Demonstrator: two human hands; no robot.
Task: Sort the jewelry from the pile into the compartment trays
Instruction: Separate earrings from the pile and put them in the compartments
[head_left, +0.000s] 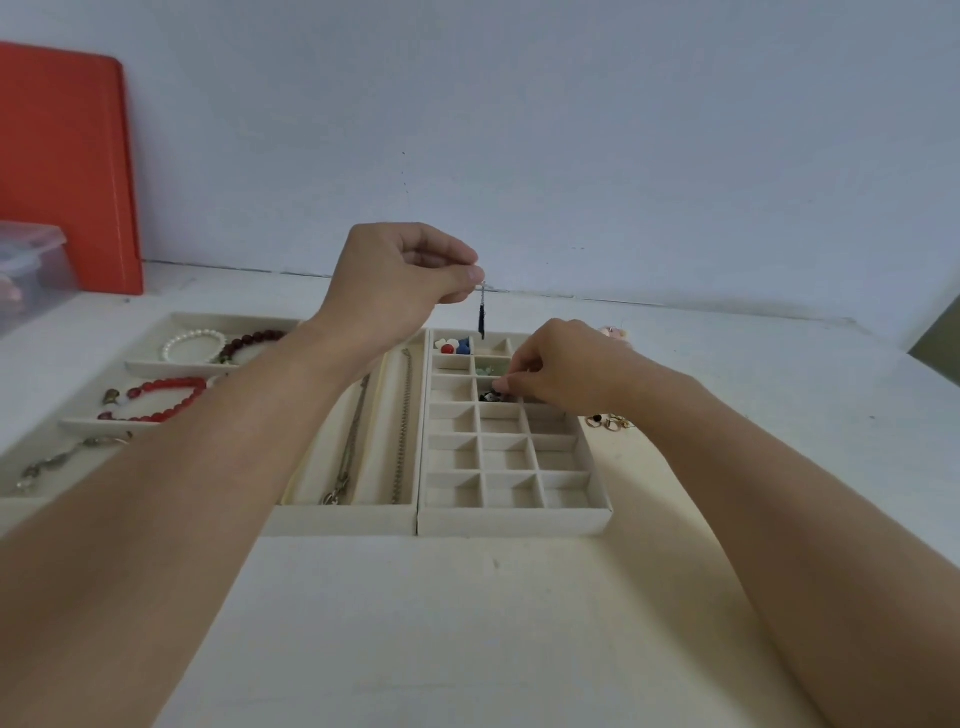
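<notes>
A: What is the left hand (400, 270) doing above the grid tray (511, 514)?

B: It is pinching the top of a dark drop earring (482, 317) between thumb and forefinger, so the piece is hanging free over the tray's far row, just beside the cell holding the red, white and blue studs (454, 346).

A: And the right hand (563, 366)?

B: Its fingertips (501, 385) are reaching down into a cell in the tray's 3rd row, pinching at small dark pieces (491, 397); whether it is actually gripping 1 cannot be told.

A: How should this step be done well?

B: Probably by lowering the earring slowly into 1 cell, letting the tip settle before releasing, so the chain is not draping over a divider.

A: What is remaining?

B: A few rings (610, 422) are lying just right of the tray, unsorted; left of it, the necklace tray (358, 512) and bracelet tray (31, 501) are already holding pieces.
</notes>
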